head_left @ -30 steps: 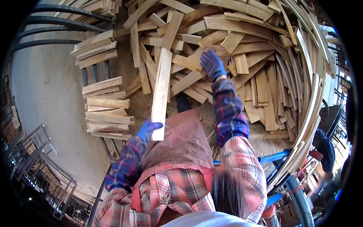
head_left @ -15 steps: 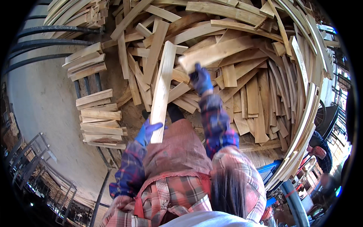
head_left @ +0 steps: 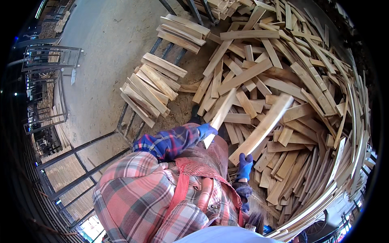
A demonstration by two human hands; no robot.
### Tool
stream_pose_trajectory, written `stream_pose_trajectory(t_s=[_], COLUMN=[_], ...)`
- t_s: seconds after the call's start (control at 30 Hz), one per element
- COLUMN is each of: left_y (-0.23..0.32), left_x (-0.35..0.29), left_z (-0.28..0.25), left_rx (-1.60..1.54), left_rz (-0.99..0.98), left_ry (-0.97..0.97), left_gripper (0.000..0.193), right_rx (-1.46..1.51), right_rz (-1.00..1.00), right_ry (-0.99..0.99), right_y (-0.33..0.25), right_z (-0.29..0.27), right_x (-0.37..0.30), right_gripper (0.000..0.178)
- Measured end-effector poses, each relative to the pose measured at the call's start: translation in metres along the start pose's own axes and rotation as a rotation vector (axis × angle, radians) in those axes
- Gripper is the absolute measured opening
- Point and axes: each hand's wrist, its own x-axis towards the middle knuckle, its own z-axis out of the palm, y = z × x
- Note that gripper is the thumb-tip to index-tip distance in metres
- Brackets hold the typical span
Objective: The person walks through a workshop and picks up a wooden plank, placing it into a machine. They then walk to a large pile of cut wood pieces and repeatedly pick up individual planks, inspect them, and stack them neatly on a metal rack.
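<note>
At the pile's (head_left: pixel 283 81) six o'clock edge, two stiff, seemingly light boards are gripped by their near ends, the longer board (head_left: pixel 263 127) clasped by the right hand (head_left: pixel 244 164), the shorter board (head_left: pixel 221 115) by the left hand (head_left: pixel 206 130).

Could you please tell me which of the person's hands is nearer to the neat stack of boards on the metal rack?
The left hand, gripping a board beside the stack of boards. The right hand is farther, over the loose pile.

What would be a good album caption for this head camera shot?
Blue-gloved left hand and right hand each lift a wooden board above a heap of planks.
</note>
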Motion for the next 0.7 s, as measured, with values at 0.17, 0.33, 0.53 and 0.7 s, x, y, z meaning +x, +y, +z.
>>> stream_pose_trajectory(t_s=[0.17,0.33,0.53,0.7], left_y=[-0.012,-0.056,-0.04,0.065], left_x=[-0.056,-0.051,-0.054,-0.019], left_z=[-0.011,-0.028,-0.053,-0.098], left_rx=[-0.747,-0.868,-0.83,-0.872], left_rz=[-0.537,-0.478,-0.342,-0.167], left_ry=[0.196,0.149,0.107,-0.124], left_gripper=[0.031,0.032,0.033,0.035], right_rx=[0.043,-0.24,0.042,0.237], right_rz=[-0.096,-0.33,-0.64,-0.504], right_ry=[-0.131,-0.522,-0.166,-0.084], right_y=[-0.052,-0.15,-0.265,-0.131], right_z=[0.068,0.188,0.318,0.223], right_x=[0.013,0.133,0.161,0.142], right_gripper=[0.038,0.034,0.044,0.031])
